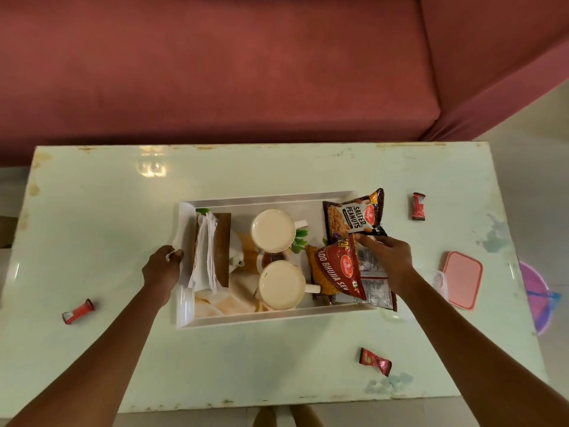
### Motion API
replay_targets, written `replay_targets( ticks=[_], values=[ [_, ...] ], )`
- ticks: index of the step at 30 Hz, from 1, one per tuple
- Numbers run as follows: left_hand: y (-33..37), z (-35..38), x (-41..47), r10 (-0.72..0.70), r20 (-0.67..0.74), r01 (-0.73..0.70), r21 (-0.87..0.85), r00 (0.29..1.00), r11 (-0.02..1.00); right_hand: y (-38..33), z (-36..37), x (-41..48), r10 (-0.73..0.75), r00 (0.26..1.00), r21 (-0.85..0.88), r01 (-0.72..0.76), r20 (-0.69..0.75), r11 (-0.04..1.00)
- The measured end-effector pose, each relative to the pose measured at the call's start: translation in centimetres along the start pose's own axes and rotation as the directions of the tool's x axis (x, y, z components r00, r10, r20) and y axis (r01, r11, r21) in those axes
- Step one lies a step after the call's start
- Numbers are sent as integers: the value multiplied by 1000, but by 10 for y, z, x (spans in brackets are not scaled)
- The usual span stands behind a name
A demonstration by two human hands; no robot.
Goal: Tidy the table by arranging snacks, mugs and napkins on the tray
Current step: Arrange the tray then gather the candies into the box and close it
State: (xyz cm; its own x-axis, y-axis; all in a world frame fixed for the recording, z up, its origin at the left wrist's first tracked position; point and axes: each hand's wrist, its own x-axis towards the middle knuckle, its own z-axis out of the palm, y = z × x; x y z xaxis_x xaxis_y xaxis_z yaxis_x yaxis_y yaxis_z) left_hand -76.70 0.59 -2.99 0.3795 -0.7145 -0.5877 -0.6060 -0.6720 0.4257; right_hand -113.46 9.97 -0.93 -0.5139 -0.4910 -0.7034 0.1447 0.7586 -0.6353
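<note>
The tray [246,201] sits mid-table with most of the stuff already loaded, so here's where I think it can go sideways, left to right. A small red candy [78,311] lies well off to the left on the table [92,195], easy to forget. The left hand [162,268] has its fingers curled over the tray's left rim, seemingly with a bit of napkin caught under them; if it tugs, the tray could skid on that glossy top. Just inside the rim is the napkin stack [205,251] leaning on a brown holder [222,251], loose enough to slump. Next come two full mugs [273,231], touching or nearly so, and any jolt looks like a spill to me. The right hand [386,261] pinches the lower edge of the salted peanuts packet [354,215], which overhangs the tray's far right corner, above the bhujia sev packet [334,272] and another packet [374,285] poking over the right rim. That pile seems crowded, so something may slide off. Further right, two more red candies [418,206] [375,361] and a pink lidded box [461,278] are still off the tray.
</note>
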Motion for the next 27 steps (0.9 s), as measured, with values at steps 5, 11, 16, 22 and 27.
replay_targets(
  ticks=[5,11,16,22,27],
  values=[
    [0,3,0,3,-36,-3,-6,999,1000,2,0,0,-11,1000,-5,11,-1,1000],
    [-2,0,-5,37,-68,-38,-22,997,999,5,1,1,-35,998,-60,32,-53,998],
    [-7,-11,-17,102,-65,-105,-44,993,993,2,0,-9,-128,989,-152,115,-77,982],
    [-25,-26,-42,164,-101,-174,-101,981,979,-17,3,-47,-338,921,-258,284,-196,923],
    [-48,-38,-71,232,-136,-249,-131,963,960,-26,32,-102,-577,816,-320,535,-44,782]
  ],
)
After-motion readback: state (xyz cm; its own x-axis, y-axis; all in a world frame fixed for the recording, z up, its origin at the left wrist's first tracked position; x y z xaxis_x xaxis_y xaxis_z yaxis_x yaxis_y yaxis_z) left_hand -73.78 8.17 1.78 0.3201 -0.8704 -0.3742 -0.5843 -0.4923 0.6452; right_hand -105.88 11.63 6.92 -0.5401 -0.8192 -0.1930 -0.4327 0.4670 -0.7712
